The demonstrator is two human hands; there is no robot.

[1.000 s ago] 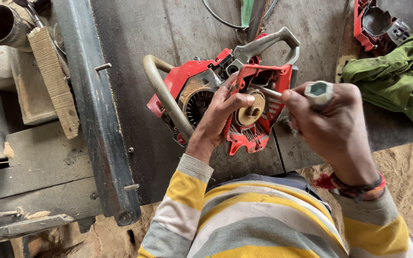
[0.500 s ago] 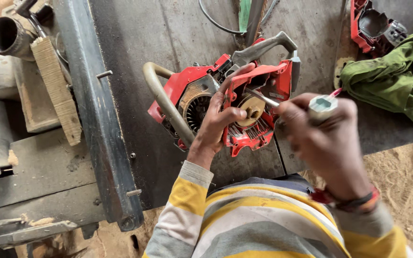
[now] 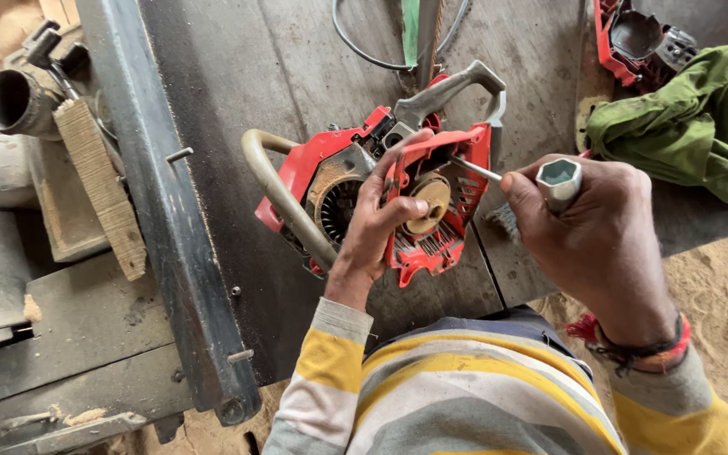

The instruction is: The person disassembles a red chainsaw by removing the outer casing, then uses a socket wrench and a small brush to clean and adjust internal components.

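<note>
Grey scuffed workbench (image 3: 297, 76) — left hand (image 3: 372, 227) clasping red engine housing (image 3: 431, 202); right hand (image 3: 600, 236) fisted round socket wrench (image 3: 549, 179)

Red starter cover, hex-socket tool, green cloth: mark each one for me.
red starter cover (image 3: 440, 244): head view, lower vented part.
hex-socket tool (image 3: 559, 179): head view, hexagonal socket end above the right hand.
green cloth (image 3: 684, 135): head view, middle of the crumpled folds.
</note>
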